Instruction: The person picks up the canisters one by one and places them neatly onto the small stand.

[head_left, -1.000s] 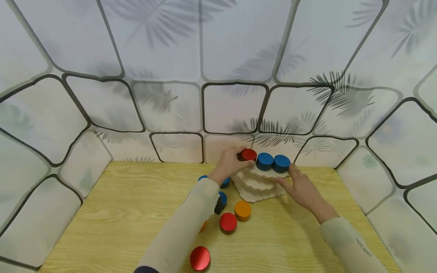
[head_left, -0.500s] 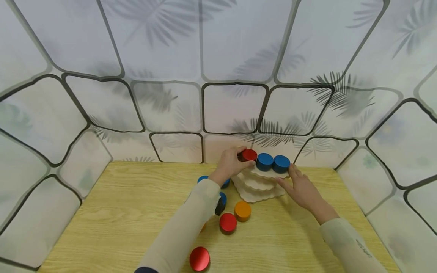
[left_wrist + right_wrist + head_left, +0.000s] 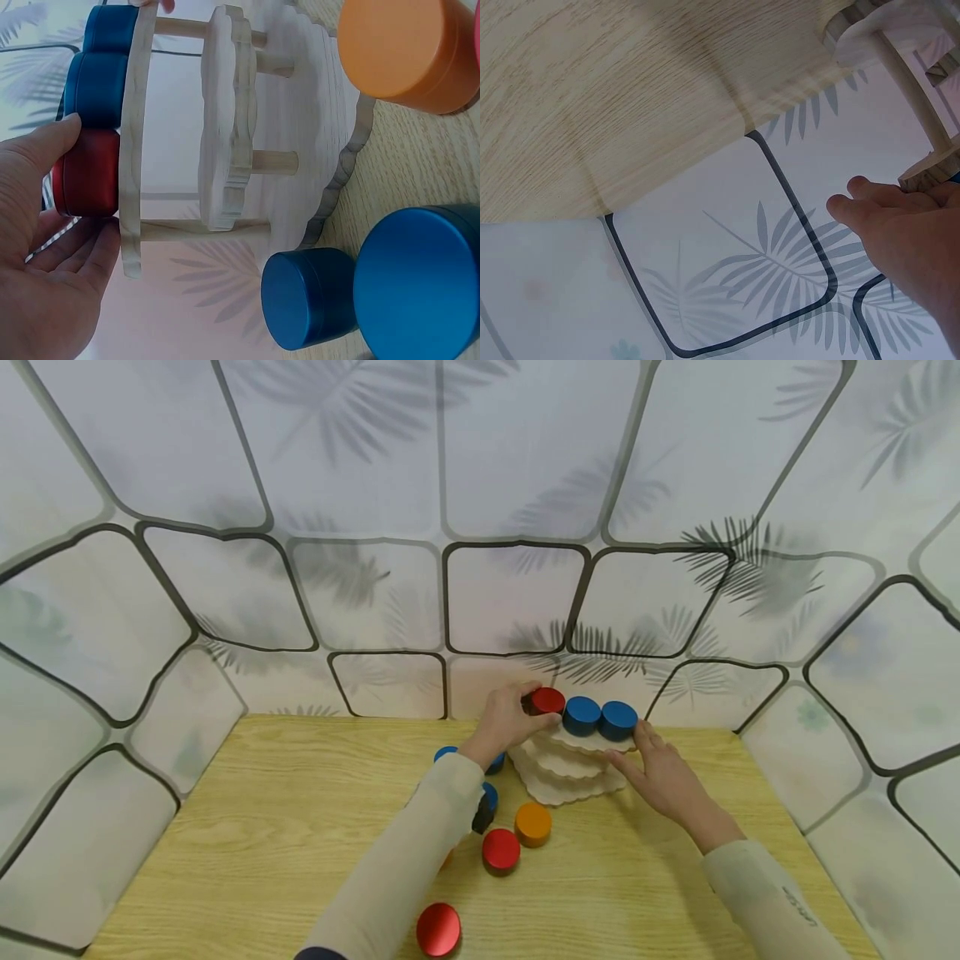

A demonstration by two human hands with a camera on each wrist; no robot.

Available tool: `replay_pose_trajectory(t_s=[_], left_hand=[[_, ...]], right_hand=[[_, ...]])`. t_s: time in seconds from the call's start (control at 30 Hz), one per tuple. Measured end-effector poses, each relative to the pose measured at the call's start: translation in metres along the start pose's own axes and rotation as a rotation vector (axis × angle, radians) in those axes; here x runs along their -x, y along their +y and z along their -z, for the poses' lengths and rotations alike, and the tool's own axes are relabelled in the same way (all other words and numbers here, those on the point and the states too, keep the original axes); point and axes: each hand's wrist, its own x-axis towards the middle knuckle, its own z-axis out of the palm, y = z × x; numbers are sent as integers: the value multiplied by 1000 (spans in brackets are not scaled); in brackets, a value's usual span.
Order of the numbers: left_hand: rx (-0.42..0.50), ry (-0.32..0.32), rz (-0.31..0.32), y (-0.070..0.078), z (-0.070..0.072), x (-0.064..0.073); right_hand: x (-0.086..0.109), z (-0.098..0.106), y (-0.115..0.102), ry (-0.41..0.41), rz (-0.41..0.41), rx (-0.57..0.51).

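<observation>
A pale wooden three-tier stand (image 3: 551,787) with scalloped edges stands at the back of the table. On its top tier (image 3: 132,187) a red round tin (image 3: 86,174) sits in a row with two blue tins (image 3: 582,715). My left hand (image 3: 506,720) grips the red tin, thumb on one side and fingers on the other. At the row's other end my right hand (image 3: 667,777) touches the top tier's edge beside the outer blue tin, its fingers fairly straight and the thumb lower. The left hand partly covers the red tin in the head view.
Several tins stand on the wooden table (image 3: 285,793) before the stand: an orange tin (image 3: 533,824), a red tin (image 3: 501,850), another red tin (image 3: 438,930) near the front, and blue ones partly behind the left sleeve (image 3: 405,852). A patterned wall (image 3: 397,685) rises behind.
</observation>
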Motion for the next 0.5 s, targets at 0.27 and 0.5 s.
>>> replay_pose_trajectory(t_s=[0.27,0.5], left_hand=[[28,6,-1,-1,0,0],[251,3,15,-10,5,7]], right_hand=[[0,0,0,0,0,8],[0,0,0,6,4,8]])
